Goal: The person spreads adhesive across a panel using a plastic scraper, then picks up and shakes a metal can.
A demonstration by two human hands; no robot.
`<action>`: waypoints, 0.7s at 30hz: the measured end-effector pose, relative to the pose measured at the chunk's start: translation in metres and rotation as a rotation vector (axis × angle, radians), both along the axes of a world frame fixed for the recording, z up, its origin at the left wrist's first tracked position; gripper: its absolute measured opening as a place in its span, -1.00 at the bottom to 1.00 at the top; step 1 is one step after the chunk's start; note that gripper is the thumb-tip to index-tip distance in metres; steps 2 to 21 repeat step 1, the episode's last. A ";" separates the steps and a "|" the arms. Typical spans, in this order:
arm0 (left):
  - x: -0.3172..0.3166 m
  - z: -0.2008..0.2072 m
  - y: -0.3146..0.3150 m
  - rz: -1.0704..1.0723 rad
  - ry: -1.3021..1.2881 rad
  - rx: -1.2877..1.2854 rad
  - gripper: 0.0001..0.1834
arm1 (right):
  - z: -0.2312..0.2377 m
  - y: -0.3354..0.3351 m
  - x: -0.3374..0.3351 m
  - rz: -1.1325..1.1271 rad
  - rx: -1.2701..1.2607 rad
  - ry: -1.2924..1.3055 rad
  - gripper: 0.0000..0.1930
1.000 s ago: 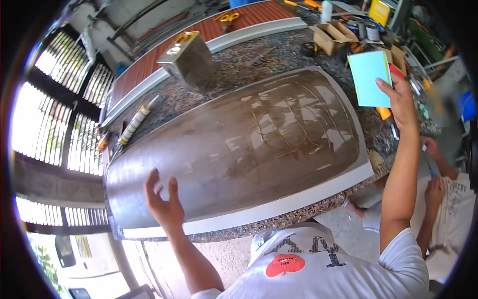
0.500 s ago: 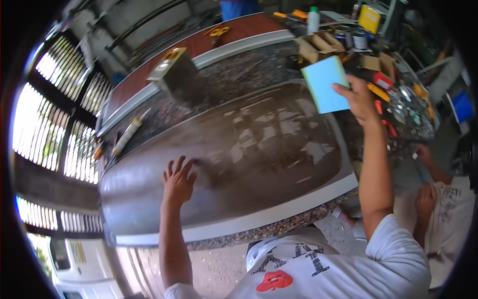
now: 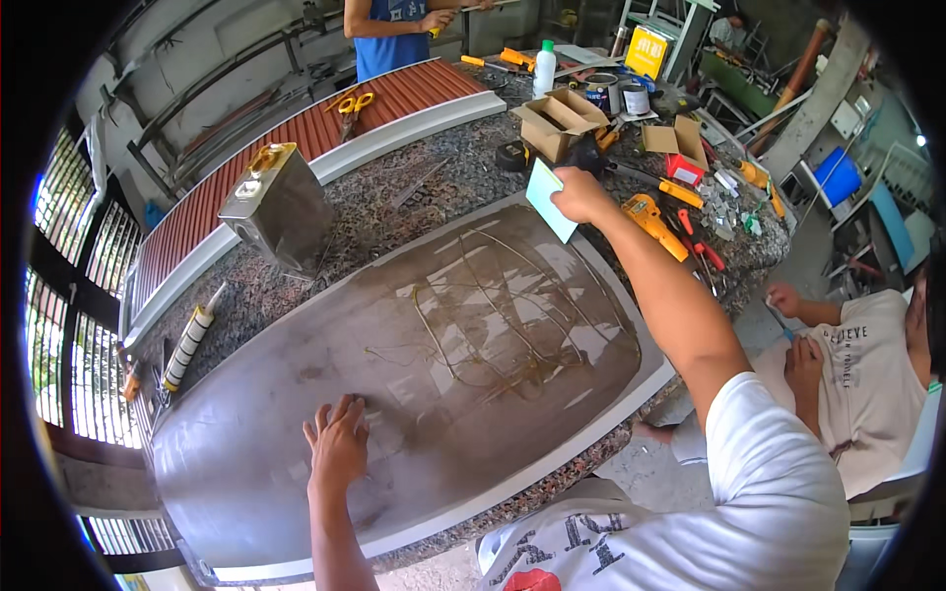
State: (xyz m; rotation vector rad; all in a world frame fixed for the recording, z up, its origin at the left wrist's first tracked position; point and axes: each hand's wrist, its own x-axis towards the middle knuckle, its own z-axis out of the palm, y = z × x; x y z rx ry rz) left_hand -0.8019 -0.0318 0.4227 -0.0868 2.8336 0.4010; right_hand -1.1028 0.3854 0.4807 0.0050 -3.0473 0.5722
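A flat, light-blue square piece [image 3: 552, 201] with a pale green edge is pinched in my right hand [image 3: 581, 194], tilted over the far right corner of a large grey-brown panel [image 3: 236, 414]. Whether it touches the panel I cannot tell. My left hand [image 3: 339, 438] lies on the panel's near left part with its fingers spread, holding nothing. Between the hands, a tangle of thin yellowish lines [image 3: 527, 345] and shiny wet-looking patches covers the panel's right half. White strips edge the panel's near side.
A metal can [image 3: 281, 212] stands behind the panel, a sealant tube [image 3: 189, 347] left of it. Yellow-handled scissors [image 3: 351, 108] lie on a red ribbed panel [image 3: 266, 123]. Cardboard boxes [image 3: 560, 120], a bottle [image 3: 544, 69] and tools crowd the right. Two other people are nearby.
My right hand has lowered and moved left with the light-blue piece, which has turned more edge-on. My left hand stays over the panel. The view has shifted, showing more of the person behind.
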 end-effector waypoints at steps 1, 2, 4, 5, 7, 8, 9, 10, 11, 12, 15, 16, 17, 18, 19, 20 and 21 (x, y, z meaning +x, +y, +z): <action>0.002 -0.003 -0.003 -0.002 0.012 0.012 -0.56 | -0.008 -0.006 -0.008 -0.019 0.071 -0.007 -0.64; 0.002 -0.003 -0.003 -0.002 0.012 0.012 -0.56 | -0.008 -0.006 -0.008 -0.019 0.071 -0.007 -0.64; 0.002 -0.003 -0.003 -0.002 0.012 0.012 -0.56 | -0.008 -0.006 -0.008 -0.019 0.071 -0.007 -0.64; 0.002 -0.003 -0.003 -0.002 0.012 0.012 -0.56 | -0.008 -0.006 -0.008 -0.019 0.071 -0.007 -0.64; 0.002 -0.003 -0.003 -0.002 0.012 0.012 -0.56 | -0.008 -0.006 -0.008 -0.019 0.071 -0.007 -0.64; 0.002 -0.003 -0.003 -0.002 0.012 0.012 -0.56 | -0.008 -0.006 -0.008 -0.019 0.071 -0.007 -0.64; 0.002 -0.003 -0.003 -0.002 0.012 0.012 -0.56 | -0.008 -0.006 -0.008 -0.019 0.071 -0.007 -0.64; 0.002 -0.003 -0.003 -0.002 0.012 0.012 -0.56 | -0.008 -0.006 -0.008 -0.019 0.071 -0.007 -0.64; 0.002 -0.003 -0.003 -0.002 0.012 0.012 -0.56 | -0.008 -0.006 -0.008 -0.019 0.071 -0.007 -0.64; 0.002 -0.003 -0.003 -0.002 0.012 0.012 -0.56 | -0.008 -0.006 -0.008 -0.019 0.071 -0.007 -0.64; 0.002 -0.003 -0.003 -0.002 0.012 0.012 -0.56 | -0.008 -0.006 -0.008 -0.019 0.071 -0.007 -0.64; 0.002 -0.003 -0.003 -0.002 0.012 0.012 -0.56 | -0.008 -0.006 -0.008 -0.019 0.071 -0.007 -0.64; 0.002 -0.003 -0.003 -0.002 0.012 0.012 -0.56 | -0.008 -0.006 -0.008 -0.019 0.071 -0.007 -0.64; 0.002 -0.003 -0.003 -0.002 0.012 0.012 -0.56 | -0.008 -0.006 -0.008 -0.019 0.071 -0.007 -0.64; 0.002 -0.003 -0.003 -0.002 0.012 0.012 -0.56 | -0.008 -0.006 -0.008 -0.019 0.071 -0.007 -0.64; 0.002 -0.003 -0.003 -0.002 0.012 0.012 -0.56 | -0.008 -0.006 -0.008 -0.019 0.071 -0.007 -0.64; 0.002 -0.003 -0.003 -0.002 0.012 0.012 -0.56 | -0.008 -0.006 -0.008 -0.019 0.071 -0.007 -0.64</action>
